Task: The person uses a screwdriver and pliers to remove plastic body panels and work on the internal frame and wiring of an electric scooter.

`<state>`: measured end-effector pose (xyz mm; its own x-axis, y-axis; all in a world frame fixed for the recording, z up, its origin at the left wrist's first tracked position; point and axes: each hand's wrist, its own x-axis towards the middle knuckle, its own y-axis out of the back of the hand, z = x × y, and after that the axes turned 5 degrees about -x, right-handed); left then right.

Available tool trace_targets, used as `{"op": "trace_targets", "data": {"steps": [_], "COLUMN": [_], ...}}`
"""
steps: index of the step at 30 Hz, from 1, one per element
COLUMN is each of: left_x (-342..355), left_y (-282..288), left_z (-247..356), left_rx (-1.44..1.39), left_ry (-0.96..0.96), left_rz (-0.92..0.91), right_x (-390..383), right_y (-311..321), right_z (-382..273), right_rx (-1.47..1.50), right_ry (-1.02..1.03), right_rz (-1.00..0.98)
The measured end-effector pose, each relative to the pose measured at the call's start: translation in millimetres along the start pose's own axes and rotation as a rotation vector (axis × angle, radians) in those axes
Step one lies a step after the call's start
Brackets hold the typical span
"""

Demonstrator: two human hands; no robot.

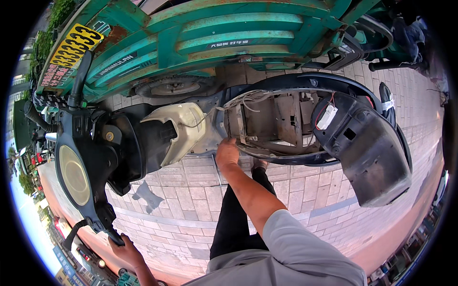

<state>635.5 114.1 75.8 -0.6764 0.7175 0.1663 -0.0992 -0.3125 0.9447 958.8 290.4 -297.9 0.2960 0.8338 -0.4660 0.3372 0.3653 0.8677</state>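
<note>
A dark electric scooter stands sideways before me, its handlebar (88,183) at the left and its open seat compartment (267,119) right of centre. Around the black handlebar grip (114,237) on the near side, my left hand (126,252) is closed. My right hand (227,153) is closed at the front near corner of the compartment's rim (248,151); its fingertips are partly hidden there. Loose cables (253,97) run along the compartment's edge. Tipped up at its right is a black plastic underseat piece (369,148) with a small white box (327,117) and a red wire.
Close behind the scooter is a rusty green cargo tricycle (234,31) with a wheel (174,88). A cream front panel (183,131) sits between the handlebar and the footboard. Paving bricks (176,205) lie underfoot, with a flat grey scrap (147,196) on them.
</note>
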Motion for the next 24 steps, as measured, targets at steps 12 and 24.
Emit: {"op": "trace_targets", "data": {"steps": [12, 24], "left_x": [-4.6, -0.1], "left_y": [-1.3, 17.5], "left_z": [31.1, 49.8], "left_rx": [-0.024, 0.049], "left_ry": [-0.042, -0.130], "left_rz": [-0.013, 0.091], "right_x": [-67.9, -160.7], "right_y": [27.4, 207.4], "right_z": [76.5, 245.0], "right_rx": [0.357, -0.015], "right_ry": [-0.137, 0.357], "right_rz": [-0.356, -0.353]}}
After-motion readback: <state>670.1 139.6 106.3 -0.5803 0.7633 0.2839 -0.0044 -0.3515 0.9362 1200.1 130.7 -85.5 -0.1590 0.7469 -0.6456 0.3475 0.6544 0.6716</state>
